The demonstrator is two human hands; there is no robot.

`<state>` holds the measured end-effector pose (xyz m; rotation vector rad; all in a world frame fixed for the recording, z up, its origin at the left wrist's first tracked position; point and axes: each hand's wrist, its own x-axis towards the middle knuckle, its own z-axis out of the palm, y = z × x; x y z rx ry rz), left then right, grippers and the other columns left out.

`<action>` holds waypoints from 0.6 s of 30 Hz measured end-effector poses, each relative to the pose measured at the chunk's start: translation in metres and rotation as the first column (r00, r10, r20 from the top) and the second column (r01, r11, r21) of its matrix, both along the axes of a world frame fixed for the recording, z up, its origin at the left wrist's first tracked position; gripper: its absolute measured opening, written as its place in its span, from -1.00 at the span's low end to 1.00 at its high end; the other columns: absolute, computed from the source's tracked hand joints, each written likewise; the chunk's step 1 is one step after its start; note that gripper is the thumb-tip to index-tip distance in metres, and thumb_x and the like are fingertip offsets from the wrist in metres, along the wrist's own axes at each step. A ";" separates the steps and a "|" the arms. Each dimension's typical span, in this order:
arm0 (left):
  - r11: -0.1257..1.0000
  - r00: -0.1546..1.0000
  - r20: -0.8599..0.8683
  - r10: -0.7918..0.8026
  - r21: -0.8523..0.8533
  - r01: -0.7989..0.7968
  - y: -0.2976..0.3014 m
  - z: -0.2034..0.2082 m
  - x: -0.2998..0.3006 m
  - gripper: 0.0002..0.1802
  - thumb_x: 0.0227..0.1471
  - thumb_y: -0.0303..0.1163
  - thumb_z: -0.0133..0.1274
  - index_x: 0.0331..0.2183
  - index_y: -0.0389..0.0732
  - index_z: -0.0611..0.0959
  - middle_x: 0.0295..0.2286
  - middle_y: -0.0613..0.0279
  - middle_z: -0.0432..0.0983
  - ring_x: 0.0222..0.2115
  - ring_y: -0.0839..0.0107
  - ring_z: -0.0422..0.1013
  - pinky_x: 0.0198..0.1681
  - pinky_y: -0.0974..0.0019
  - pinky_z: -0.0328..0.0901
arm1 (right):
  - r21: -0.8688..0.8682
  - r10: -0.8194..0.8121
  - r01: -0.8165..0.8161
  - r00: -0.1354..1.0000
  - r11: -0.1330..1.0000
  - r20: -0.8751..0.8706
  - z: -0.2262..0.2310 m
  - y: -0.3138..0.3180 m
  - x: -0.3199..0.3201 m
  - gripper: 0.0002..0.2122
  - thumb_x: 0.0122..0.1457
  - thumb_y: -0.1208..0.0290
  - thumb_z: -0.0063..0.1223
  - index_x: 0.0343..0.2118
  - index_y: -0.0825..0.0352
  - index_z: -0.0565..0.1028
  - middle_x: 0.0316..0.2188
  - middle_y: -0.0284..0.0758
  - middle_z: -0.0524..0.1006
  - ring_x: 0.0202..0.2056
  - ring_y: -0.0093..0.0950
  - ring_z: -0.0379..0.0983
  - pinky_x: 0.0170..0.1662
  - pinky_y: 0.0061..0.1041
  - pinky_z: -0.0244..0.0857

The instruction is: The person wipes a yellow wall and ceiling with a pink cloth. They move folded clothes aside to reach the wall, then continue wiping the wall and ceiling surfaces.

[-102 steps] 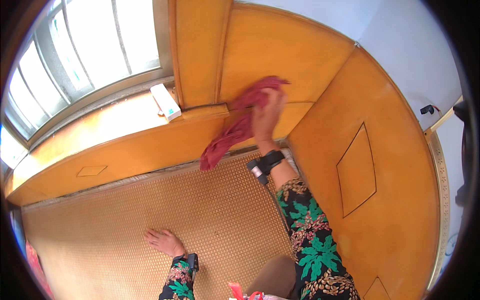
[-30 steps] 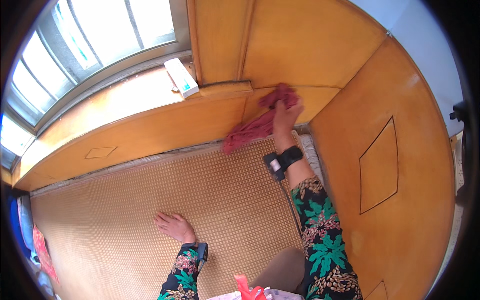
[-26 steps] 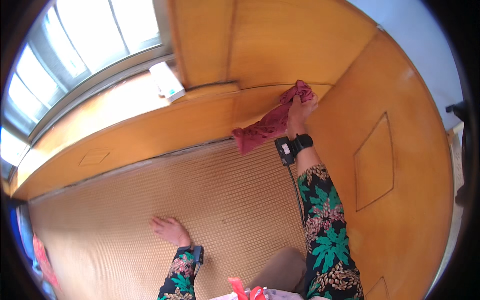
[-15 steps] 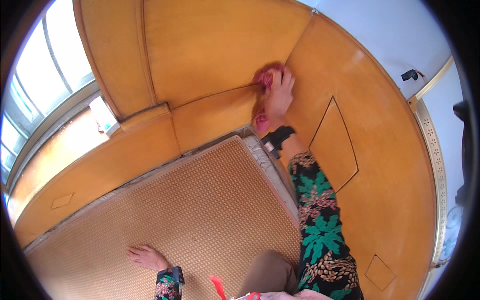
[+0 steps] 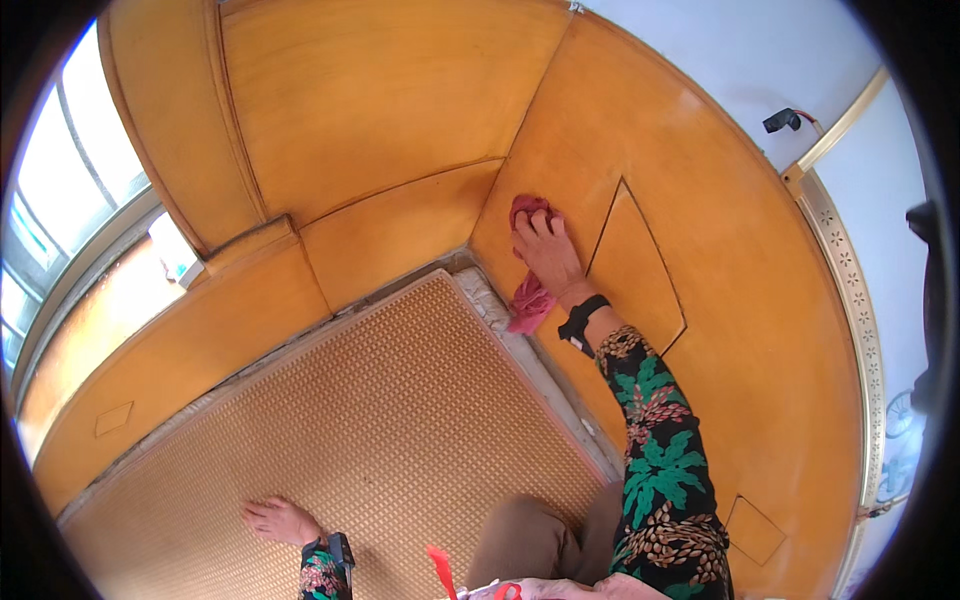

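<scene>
My right hand (image 5: 548, 254) presses a pink cloth (image 5: 532, 303) against the orange-brown wood panel (image 5: 730, 270) on the right, just beside the corner. Part of the cloth bunches above my fingertips, and a loose end hangs below my palm. My left hand (image 5: 281, 521) lies flat on the woven tan mat (image 5: 400, 400), fingers stretched out and holding nothing. Dark bands circle both wrists, over floral sleeves.
Wood panels line the back and right sides, with a ledge (image 5: 380, 220) along the back. A white box (image 5: 172, 250) stands on the sill by the bright window (image 5: 90, 120). A black fixture (image 5: 782, 121) juts from the upper right wall. My knees (image 5: 525, 540) rest on the mat.
My right hand has moved with the cloth from the corner onto the right panel, lower and nearer to me. The view has shifted slightly. My left hand stays flat on the mat.
</scene>
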<state>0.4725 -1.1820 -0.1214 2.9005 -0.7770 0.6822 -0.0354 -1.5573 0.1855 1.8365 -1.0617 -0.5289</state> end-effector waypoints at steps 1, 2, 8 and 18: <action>1.000 1.000 0.008 -0.006 -0.004 0.006 0.000 -0.001 0.000 -0.40 0.32 -0.16 -0.19 0.25 -0.30 0.36 0.19 -0.05 0.33 0.22 0.03 0.26 0.26 0.01 0.19 | -0.090 0.033 -0.033 0.999 0.995 -0.004 0.018 0.001 0.001 -0.65 0.21 0.22 -0.03 0.04 0.16 0.51 0.18 -0.33 0.32 0.14 -0.13 0.22 0.12 -0.12 0.17; 1.000 1.000 0.017 -0.012 -0.009 0.012 0.000 -0.001 0.000 -0.40 0.31 -0.16 -0.19 0.25 -0.30 0.36 0.20 -0.05 0.33 0.23 0.03 0.25 0.26 0.01 0.18 | -0.087 -0.039 0.037 0.999 0.996 -0.024 0.044 -0.001 0.002 -0.65 0.20 0.25 -0.03 0.04 0.16 0.51 0.18 -0.34 0.33 0.14 -0.16 0.23 0.12 -0.13 0.17; 0.996 0.997 -0.053 0.048 0.080 -0.044 -0.003 0.009 -0.006 -0.38 0.30 -0.14 -0.17 0.26 -0.29 0.35 0.20 -0.05 0.34 0.24 0.04 0.24 0.27 0.01 0.18 | -0.445 0.129 -0.032 0.973 0.895 0.190 0.188 -0.004 -0.008 -0.69 0.12 0.40 0.04 -0.03 0.14 0.50 0.16 -0.35 0.35 0.14 -0.18 0.26 0.16 -0.11 0.18; 1.000 1.000 -0.011 0.012 0.004 -0.012 -0.005 0.013 -0.007 -0.39 0.32 -0.15 -0.21 0.26 -0.31 0.35 0.21 -0.05 0.32 0.26 0.04 0.22 0.28 0.00 0.17 | 0.213 -0.022 0.002 0.995 0.977 0.094 0.061 0.097 -0.041 -0.70 0.07 0.40 0.07 -0.10 0.23 0.53 0.10 -0.30 0.42 0.11 -0.23 0.28 0.06 -0.14 0.24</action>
